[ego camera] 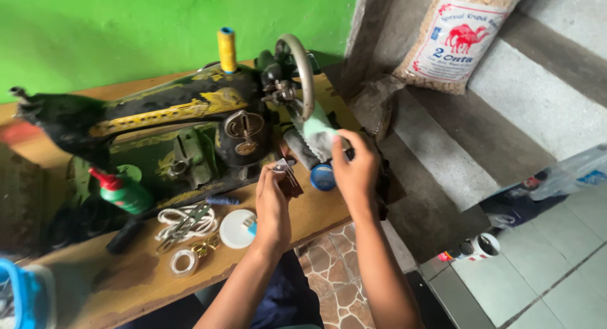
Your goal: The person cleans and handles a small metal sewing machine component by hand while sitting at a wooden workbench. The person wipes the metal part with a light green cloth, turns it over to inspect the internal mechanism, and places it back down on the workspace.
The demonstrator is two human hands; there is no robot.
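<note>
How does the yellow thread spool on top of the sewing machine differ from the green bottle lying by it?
The yellow thread spool stands upright on the sewing machine; the green bottle lies tilted on the wooden table. The spool is slim with a blue top; the bottle is squat with a red nozzle. Neither hand touches either.

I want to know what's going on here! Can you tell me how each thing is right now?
Left hand: pinching a small dark piece.
Right hand: gripping a pale green cloth.
Sewing machine: tilted back on the wooden table.
Yellow thread spool: upright on the machine.
Green bottle: red cap on.
Scissors: closed, lying on white cord.
Sack: full, leaning on the stairs.
</note>
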